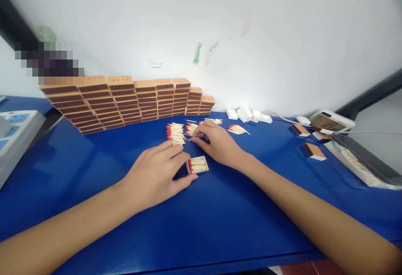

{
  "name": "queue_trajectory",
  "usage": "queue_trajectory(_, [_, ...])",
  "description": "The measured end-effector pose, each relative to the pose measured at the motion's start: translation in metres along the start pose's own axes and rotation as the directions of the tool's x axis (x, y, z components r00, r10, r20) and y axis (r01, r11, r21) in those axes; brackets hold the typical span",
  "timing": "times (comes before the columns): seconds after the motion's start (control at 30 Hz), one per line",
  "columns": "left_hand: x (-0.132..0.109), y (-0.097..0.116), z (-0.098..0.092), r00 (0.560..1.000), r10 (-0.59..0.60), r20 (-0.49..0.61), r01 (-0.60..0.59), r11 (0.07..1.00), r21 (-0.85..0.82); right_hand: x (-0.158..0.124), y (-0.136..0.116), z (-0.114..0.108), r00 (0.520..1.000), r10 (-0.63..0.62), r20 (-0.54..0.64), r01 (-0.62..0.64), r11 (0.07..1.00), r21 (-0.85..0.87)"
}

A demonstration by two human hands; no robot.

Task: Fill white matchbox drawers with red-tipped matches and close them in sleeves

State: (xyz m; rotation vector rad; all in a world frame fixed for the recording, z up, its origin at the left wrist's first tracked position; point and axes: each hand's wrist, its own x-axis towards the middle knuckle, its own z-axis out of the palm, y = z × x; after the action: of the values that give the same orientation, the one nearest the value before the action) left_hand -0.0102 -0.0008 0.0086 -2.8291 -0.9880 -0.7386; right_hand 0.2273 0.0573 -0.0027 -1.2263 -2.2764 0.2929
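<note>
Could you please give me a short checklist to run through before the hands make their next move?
1. Tray open side up: ok, the matches inside show.
2. Heads aligned in the tray: ok, the visible red ends point toward the left hand.
3. Right hand gripping a match: cannot tell, its fingertips are at the loose matches.
4. Loose matches in one pile: not ok, they lie in separate groups.
5. Stacked matchboxes clear of both hands: ok.

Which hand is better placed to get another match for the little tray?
Probably the right hand: it is at the loose matches. The left hand is curled around one end of the little tray.
</note>
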Motion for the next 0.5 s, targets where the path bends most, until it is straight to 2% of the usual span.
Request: queue_trajectory(0.5, [0.0001,0.0008,-0.0001,1.0,0.001,-0.009,-0.001,1.0,0.017,-0.0006,0.0036,0.0013,1.0,-0.006,-0.029,0.007,1.0,0.03])
